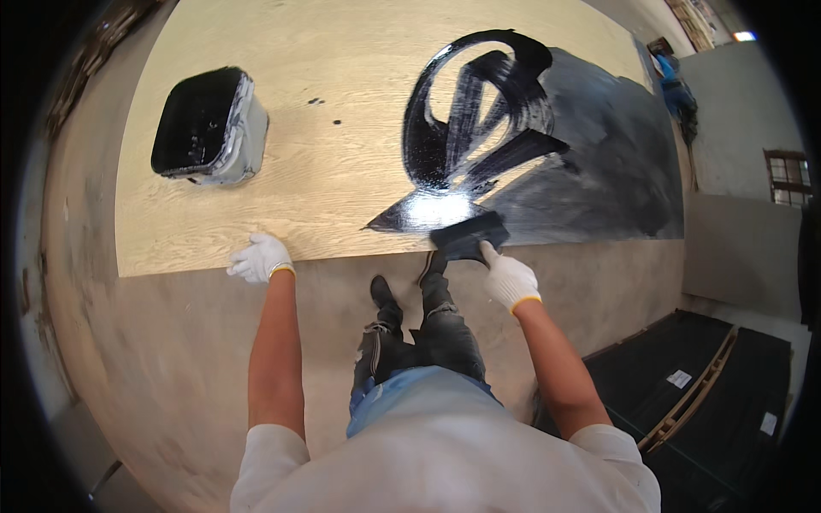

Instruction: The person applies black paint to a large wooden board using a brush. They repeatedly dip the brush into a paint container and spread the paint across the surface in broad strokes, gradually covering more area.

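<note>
My right hand, in a white knit glove, grips a wide, flat black spreader at the near edge of a wood-grain board. Glossy black liquid lies in thick curved and straight strokes beyond the spreader. To the right, the board carries a thinner, smeared dark coat. My left hand, also gloved, is at the board's near edge with its fingers spread and nothing in them. A square white bucket stands on the left of the board, its inside black and its rim smeared.
A few black drops dot the board between bucket and strokes. Dark sheets or panels with small white labels are stacked at the lower right. Someone in blue appears past the board's far right corner. Concrete floor lies around my feet.
</note>
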